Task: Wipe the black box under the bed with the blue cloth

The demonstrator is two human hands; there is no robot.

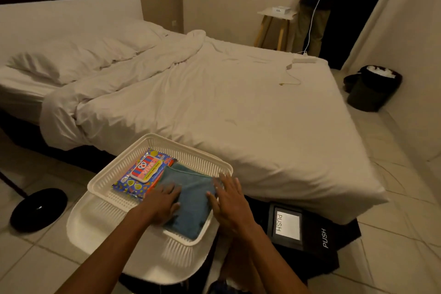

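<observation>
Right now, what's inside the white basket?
The white basket holds a folded blue cloth and a colourful wipes pack beside it. Both hands, left hand and right hand, cover part of the cloth; anything beneath is hidden.

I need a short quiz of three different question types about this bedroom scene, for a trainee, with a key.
1. True or false: the blue cloth lies in the white basket.
2. Which hand rests flat on the cloth? A) left hand B) right hand C) neither
3. Fill in: the black box at the corner of the bed shows the word ____.

Key: 1. True; the cloth lies folded beside a colourful packet. 2. A; the right hand hovers at the cloth's edge with fingers spread. 3. PUSH.
</observation>
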